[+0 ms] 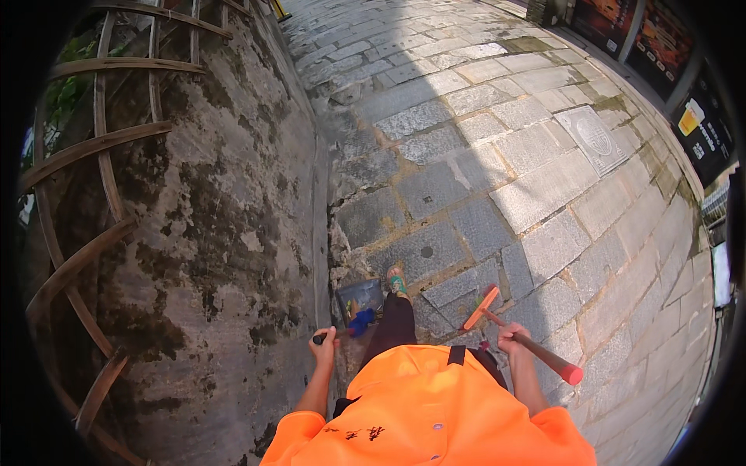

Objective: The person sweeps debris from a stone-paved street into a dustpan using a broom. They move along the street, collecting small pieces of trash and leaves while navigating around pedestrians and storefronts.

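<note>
My left hand (325,346) is closed round the dark handle of a long-handled dustpan, low beside the wall. The grey dustpan (346,294) hangs ahead of that hand near the foot of the wall, with some small litter in it. Something blue and bunched (361,321) sits on the handle close to the pan; its kind is unclear. In my right hand (512,339) is a broom, its fingers wrapped round the reddish-brown stick (549,359) with a pink-red end cap. The narrow orange broom head (481,307) is out in front, over the paving.
A stained wall (233,194) runs along my left, topped by a wooden lattice (109,155). Uneven stone paving (435,194) stretches ahead, partly sunlit, with a square cover plate (592,141) set in it. Dark shopfront panels (660,46) line the right. My sandalled foot (396,279) is beside the dustpan.
</note>
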### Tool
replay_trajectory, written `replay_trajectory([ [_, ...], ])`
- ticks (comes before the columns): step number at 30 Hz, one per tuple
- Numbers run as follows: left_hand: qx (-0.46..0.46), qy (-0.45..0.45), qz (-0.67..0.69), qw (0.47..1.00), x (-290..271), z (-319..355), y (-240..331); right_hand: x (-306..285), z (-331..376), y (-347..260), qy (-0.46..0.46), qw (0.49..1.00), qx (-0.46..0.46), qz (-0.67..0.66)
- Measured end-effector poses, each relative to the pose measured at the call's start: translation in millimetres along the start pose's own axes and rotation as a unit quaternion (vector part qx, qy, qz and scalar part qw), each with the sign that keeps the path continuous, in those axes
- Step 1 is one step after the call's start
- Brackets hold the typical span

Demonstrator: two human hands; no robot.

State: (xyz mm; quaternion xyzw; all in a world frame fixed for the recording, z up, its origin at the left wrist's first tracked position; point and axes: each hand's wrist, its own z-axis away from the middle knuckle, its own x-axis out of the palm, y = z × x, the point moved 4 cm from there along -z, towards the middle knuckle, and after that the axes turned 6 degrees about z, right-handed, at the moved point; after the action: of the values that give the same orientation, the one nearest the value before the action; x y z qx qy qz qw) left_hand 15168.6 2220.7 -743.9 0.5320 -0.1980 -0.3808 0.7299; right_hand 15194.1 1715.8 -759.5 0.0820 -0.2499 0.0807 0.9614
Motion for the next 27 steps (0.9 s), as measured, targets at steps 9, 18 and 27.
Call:
replay_trajectory([
  [9, -0.010, -0.079, -0.007, 0.997, 155, -222, 80, 184, -138, 12, 0.023, 0.995, -0.087, -0.035],
  [18, -0.001, -0.102, -0.001, 0.995, 281, -400, 196, 300, -268, -15, 0.131, 0.987, -0.089, -0.007],
  [27, -0.002, -0.037, -0.009, 0.999, 416, -589, 296, 571, -413, -50, 0.000, 0.680, -0.353, 0.643],
])
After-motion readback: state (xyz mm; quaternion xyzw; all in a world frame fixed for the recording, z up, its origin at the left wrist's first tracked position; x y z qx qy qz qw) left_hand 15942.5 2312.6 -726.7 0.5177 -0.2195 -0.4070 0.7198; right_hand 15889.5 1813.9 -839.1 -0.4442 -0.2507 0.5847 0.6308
